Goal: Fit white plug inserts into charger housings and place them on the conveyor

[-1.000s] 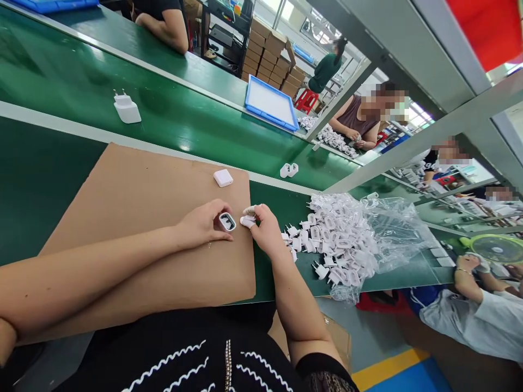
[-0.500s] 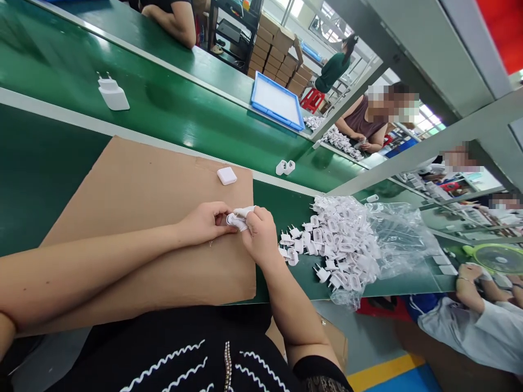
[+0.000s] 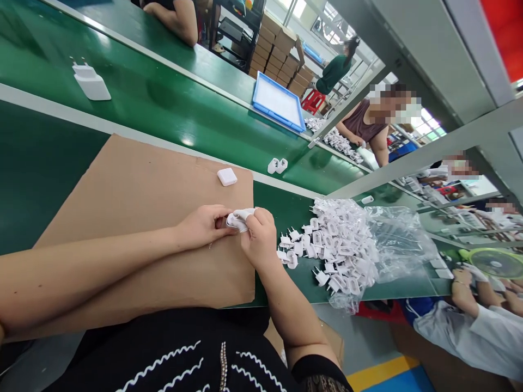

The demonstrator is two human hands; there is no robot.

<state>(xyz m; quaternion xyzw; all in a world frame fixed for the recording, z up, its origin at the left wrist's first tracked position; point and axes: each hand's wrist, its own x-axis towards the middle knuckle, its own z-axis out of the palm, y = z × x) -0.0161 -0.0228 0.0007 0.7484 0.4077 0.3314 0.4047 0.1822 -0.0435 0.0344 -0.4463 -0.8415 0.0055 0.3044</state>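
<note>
White plastic charger casing [image 3: 231, 221], mostly hidden by fingers, held above a flat brown cardboard sheet [image 3: 106, 207] near its right edge, in front of the body. Left hand [image 3: 206, 222] curled closed around the casing, probably to brace it as a steady base. Right hand [image 3: 260, 234] likewise bent nearly closed, thumb and forefinger pinching at the casing's right end, presumably for pressure and control; any separate part between the fingertips impossible to make out. Whitish finger coverings [image 3: 244, 214] on the right fingertips, perhaps for grip or protection. Cardboard spread over the smooth dark green counter [image 3: 36, 158], likely as a softer, less slippery working surface. Near the sheet's far right corner, a square white block [image 3: 227, 176] with rounded edges, lying flat. Beyond the pale straight rail [image 3: 61, 111], on a glossy green strip [image 3: 134, 103], a white two-pin adapter [image 3: 93, 86] with thin prongs, and well apart from it, two small hollow white shells [image 3: 273, 165], side by side. To the right of the hands, a loose heap of angular white plastic plug pieces [image 3: 333, 239], apparently placed for short reach, beside a crumpled, shiny, transparent plastic bag [image 3: 400, 239].
</note>
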